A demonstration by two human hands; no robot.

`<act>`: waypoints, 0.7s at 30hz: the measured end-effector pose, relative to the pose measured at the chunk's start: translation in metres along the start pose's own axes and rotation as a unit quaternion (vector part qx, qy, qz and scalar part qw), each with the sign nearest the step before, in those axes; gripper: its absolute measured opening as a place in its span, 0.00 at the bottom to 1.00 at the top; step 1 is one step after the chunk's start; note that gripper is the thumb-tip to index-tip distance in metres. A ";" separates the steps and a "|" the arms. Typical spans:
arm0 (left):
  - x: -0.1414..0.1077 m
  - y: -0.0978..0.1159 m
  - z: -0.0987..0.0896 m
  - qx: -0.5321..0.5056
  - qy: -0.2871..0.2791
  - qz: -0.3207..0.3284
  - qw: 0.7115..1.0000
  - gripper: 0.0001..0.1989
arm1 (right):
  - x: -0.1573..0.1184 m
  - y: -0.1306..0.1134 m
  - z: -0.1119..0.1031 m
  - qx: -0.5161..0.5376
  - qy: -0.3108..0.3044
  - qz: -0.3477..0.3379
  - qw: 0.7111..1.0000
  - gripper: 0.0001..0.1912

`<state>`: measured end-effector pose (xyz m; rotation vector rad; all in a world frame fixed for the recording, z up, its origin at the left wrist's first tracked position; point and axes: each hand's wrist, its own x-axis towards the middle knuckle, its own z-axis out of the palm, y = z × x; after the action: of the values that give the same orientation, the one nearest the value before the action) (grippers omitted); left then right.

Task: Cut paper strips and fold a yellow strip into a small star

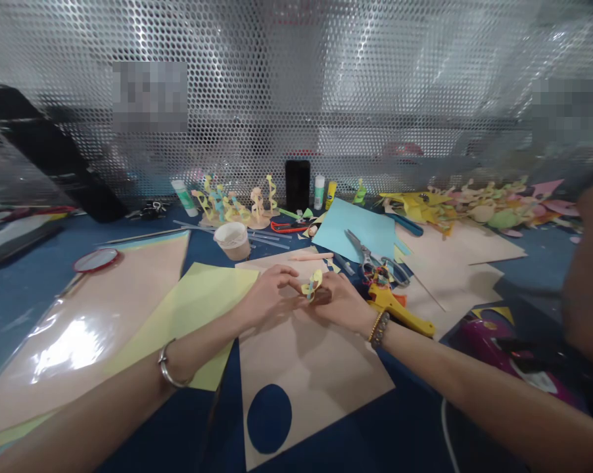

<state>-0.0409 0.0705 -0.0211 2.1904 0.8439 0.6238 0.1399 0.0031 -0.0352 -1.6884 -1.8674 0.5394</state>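
A small curled strip of yellow paper [311,286], with a bit of light blue on it, is held up between my two hands. My right hand [343,301] pinches it from the right, fingers closed. My left hand [269,297] has its fingers bent round to the curl's left side, with the fingertips against it. Beneath both hands lies a sheet of peach paper [306,368] with a round hole near its lower left corner. Just beyond the fingers, a peach pencil [312,257] rests on the sheet.
Yellow paper [198,328] lies left. A white cup [232,240], standing paper curls [258,203], glue sticks [319,192] and a phone [297,184] are behind. Right are scissors [364,253], blue paper [355,230], a yellow-handled tool [400,313] and a paper pile [503,207].
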 end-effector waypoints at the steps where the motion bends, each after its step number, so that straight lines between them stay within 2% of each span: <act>1: 0.000 0.000 -0.001 0.001 -0.003 0.001 1.000 0.09 | 0.000 0.000 -0.001 0.004 -0.004 -0.002 1.000 0.08; 8: -0.004 0.001 -0.005 0.012 -0.012 -0.002 1.000 0.11 | -0.002 -0.006 -0.013 0.031 0.007 -0.008 0.999 0.09; 11: -0.007 0.002 -0.009 0.018 -0.015 -0.006 1.000 0.16 | -0.004 -0.011 -0.022 0.031 0.010 -0.013 0.999 0.10; 14: -0.008 0.002 -0.011 0.021 -0.016 -0.009 1.000 0.15 | -0.008 -0.014 -0.034 0.026 0.008 -0.017 0.999 0.10; 21: -0.002 -0.008 0.003 0.014 0.008 -0.024 1.000 0.16 | -0.027 -0.012 -0.054 0.019 0.014 0.008 1.000 0.14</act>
<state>-0.0431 0.0718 -0.0293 2.1858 0.9158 0.6110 0.1666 -0.0289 0.0097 -1.6782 -1.8139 0.5506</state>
